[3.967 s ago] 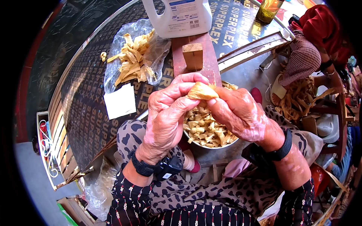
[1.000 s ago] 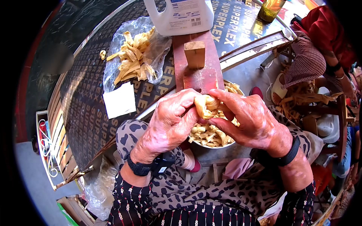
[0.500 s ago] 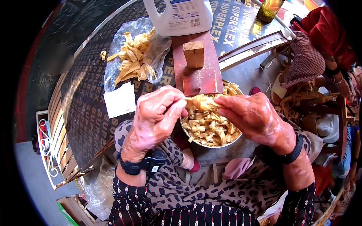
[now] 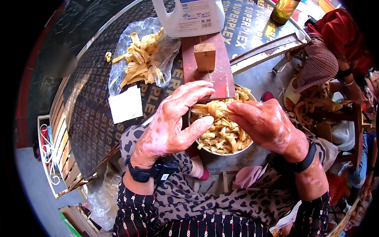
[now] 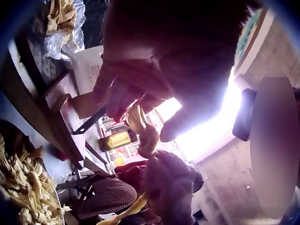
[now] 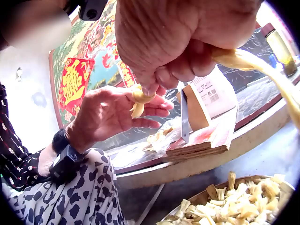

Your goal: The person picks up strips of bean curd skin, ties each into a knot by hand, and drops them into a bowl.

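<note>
My right hand (image 4: 268,122) pinches a knotted pale-yellow strip (image 4: 217,108) between thumb and fingers, above the bowl. A long tail of the strip (image 6: 274,77) trails behind this hand in the right wrist view. My left hand (image 4: 166,126) has its fingers spread and thumb apart, around the strip's short loose end. Beneath, a round bowl (image 4: 227,154) holds a heap of similar knotted pieces (image 4: 223,136). Just beyond the hands is a red wooden board (image 4: 221,75) with an upright wood block (image 4: 204,57). A metal blade (image 6: 184,117) stands against that block in the right wrist view.
A plastic bag (image 4: 167,63) with loose yellow strips (image 4: 140,59) lies on the dark printed tabletop (image 4: 94,106), near a white sheet (image 4: 125,106). A white jug (image 4: 193,19) stands on the board's far end. Another person (image 4: 323,59) sits at the right beside more strips.
Earlier both hands worked the strip into a knot and pulled its ends apart. Now my left fingers have released the end and spread, while the right hand keeps hold of the knotted strip.
</note>
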The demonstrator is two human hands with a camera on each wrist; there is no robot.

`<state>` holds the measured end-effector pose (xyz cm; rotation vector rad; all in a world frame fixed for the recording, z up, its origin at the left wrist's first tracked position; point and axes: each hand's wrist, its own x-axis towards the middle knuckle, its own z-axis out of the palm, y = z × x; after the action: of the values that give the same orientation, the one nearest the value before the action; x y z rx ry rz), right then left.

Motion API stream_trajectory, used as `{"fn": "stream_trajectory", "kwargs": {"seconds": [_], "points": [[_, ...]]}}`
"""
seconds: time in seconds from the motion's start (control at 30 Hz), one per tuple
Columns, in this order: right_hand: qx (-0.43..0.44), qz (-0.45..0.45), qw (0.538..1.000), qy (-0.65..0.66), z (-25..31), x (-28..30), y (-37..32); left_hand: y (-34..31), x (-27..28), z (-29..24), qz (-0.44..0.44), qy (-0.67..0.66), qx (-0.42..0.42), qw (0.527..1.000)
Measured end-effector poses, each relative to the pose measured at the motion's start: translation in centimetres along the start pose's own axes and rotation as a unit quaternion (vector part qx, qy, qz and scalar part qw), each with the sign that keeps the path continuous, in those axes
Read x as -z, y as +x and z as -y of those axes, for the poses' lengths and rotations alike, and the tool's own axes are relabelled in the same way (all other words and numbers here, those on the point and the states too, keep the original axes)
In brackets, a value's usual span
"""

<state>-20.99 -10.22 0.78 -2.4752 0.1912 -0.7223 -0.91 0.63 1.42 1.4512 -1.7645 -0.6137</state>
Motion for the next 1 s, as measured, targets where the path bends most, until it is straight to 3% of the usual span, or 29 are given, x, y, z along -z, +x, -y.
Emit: {"fn": "stream_trajectory", "kwargs": {"seconds": [0.07,0.2,0.3,0.33,0.53,0.6,0.67,0.83,0.93,1.0], "points": [[0.014,-0.019,1.0,-0.004,0.1,-0.3,0.0,0.1,0.0,0.0,-0.009,0.006,-0.025,1.0],[0.007,-0.011,1.0,-0.002,0.4,-0.4,0.1,0.2,-0.5,-0.4,0.032,0.002,0.004,0.999],[0.008,0.016,1.0,0.017,0.4,-0.3,0.3,0.3,-0.5,-1.8,0.082,-0.113,0.142,0.98],[-0.003,0.023,0.999,0.027,0.5,-0.3,0.4,0.3,-0.5,-1.9,0.08,-0.112,0.142,0.98],[-0.021,0.042,0.996,0.075,0.8,0.1,0.4,-0.6,-1.5,-1.5,0.033,-0.139,0.096,0.985],[-0.015,0.028,0.995,0.1,0.9,0.3,0.5,-1.0,-1.8,-2.0,-0.047,-0.262,0.11,0.958],[0.023,0.041,0.994,0.103,0.9,0.9,0.4,-1.3,-1.6,-2.6,-0.072,-0.262,0.113,0.956],[0.026,0.036,0.991,0.123,0.9,1.5,0.4,-1.8,-1.3,-2.0,-0.14,-0.323,0.118,0.928],[0.026,0.033,0.992,0.118,0.7,1.3,0.3,-1.5,-1.1,-1.6,-0.12,-0.316,0.181,0.924],[-0.04,0.028,0.989,0.141,0.5,1.0,0.2,-0.9,-1.4,-1.5,-0.101,-0.329,0.201,0.917]]}}
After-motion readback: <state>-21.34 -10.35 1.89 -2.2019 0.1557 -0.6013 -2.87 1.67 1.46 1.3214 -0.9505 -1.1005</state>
